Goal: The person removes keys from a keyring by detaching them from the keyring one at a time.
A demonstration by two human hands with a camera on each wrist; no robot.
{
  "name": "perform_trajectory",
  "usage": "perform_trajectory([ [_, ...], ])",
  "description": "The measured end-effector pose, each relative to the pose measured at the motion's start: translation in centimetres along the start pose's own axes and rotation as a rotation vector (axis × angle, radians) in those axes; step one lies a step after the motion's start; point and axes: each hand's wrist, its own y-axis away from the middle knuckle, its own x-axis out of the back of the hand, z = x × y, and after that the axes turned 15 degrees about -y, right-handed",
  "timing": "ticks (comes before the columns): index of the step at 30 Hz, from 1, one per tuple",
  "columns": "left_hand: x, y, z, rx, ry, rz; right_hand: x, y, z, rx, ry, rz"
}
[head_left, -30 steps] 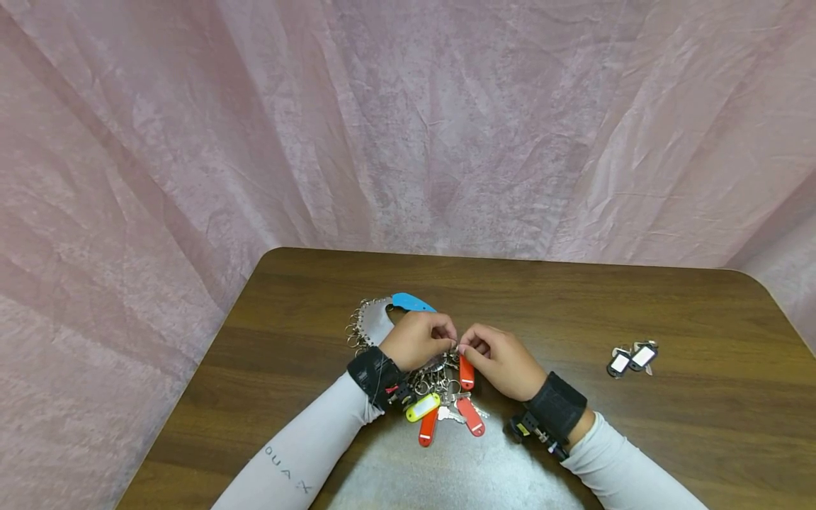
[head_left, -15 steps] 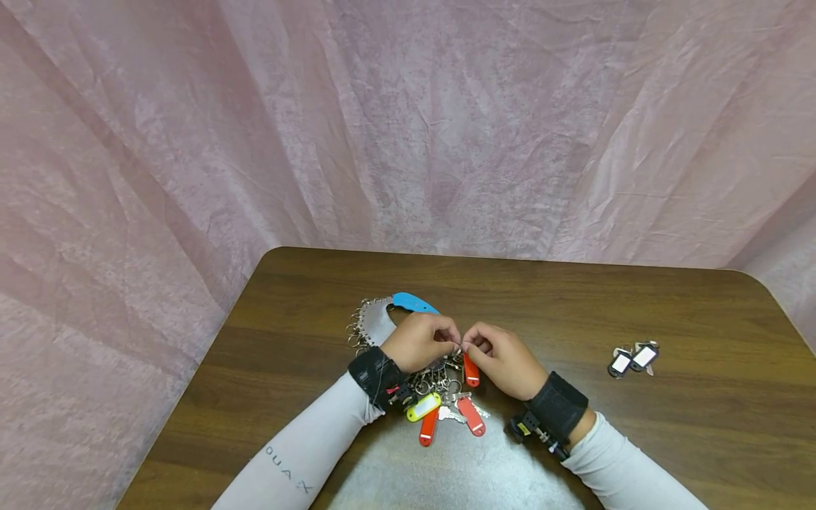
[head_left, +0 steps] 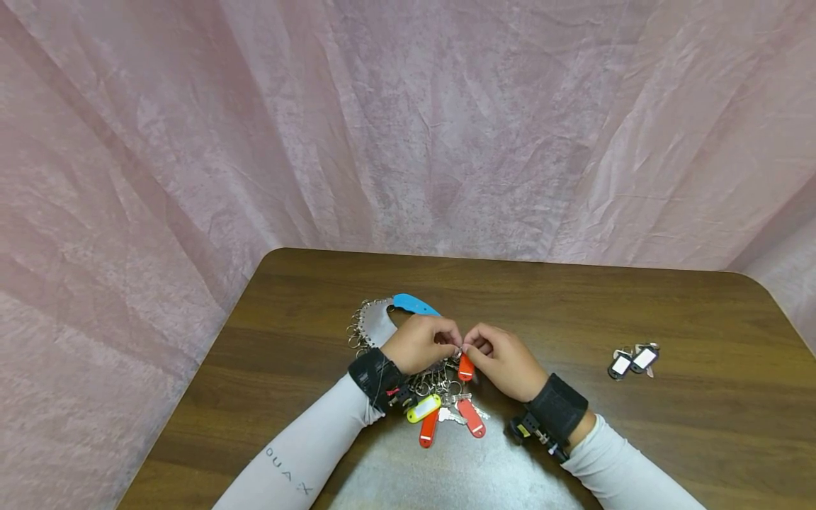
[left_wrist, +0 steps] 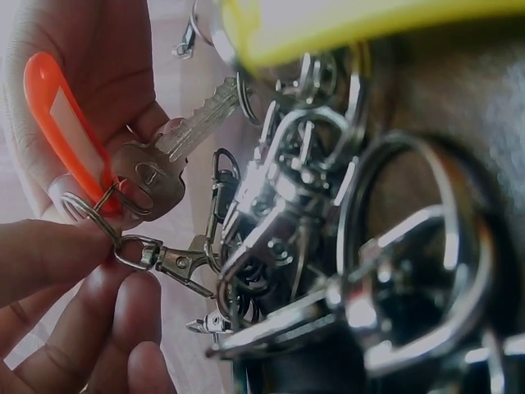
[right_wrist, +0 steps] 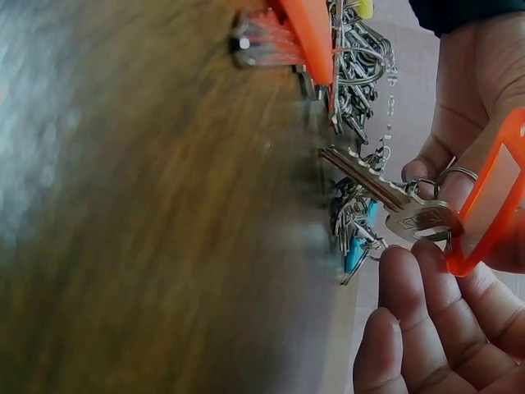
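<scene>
My left hand point(head_left: 422, 343) pinches a small split ring point(left_wrist: 89, 215) where it meets a snap hook point(left_wrist: 182, 261). Opposite it, fingertips nearly meeting, my right hand point(head_left: 503, 360) pinches at the same ring; its exact contact is partly hidden. From there hang an orange-red key tag point(head_left: 467, 367) and a silver key point(right_wrist: 369, 185). Around and below the hands spreads a curved metal key holder point(head_left: 375, 324) with a blue handle point(head_left: 414, 304), its edge lined with many hooks and rings. A yellow tag point(head_left: 423, 409) and two more red tags, one red tag point(head_left: 472, 418) at right, lie with keys below.
Two black key tags point(head_left: 632, 360) with white labels and keys lie apart on the right of the wooden table point(head_left: 542, 290). A pink curtain point(head_left: 408, 127) hangs behind the table's far edge. Black bands with cameras sit on both wrists.
Both hands have shifted very slightly right, staying together at the ring. The hanging red tag swung a little right, then back left and up. Everything else lies as before.
</scene>
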Motion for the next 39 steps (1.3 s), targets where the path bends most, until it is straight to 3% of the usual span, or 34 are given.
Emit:
perform_trajectory([
  [28,-0.19,-0.03,-0.49,0.043,0.043,0.033,-0.15,0.12,-0.33,0.044,-0.016,0.014],
  [39,-0.13,0.07,-0.46,0.092,0.079,0.022,-0.13,0.09,-0.25,0.051,-0.014,0.016],
])
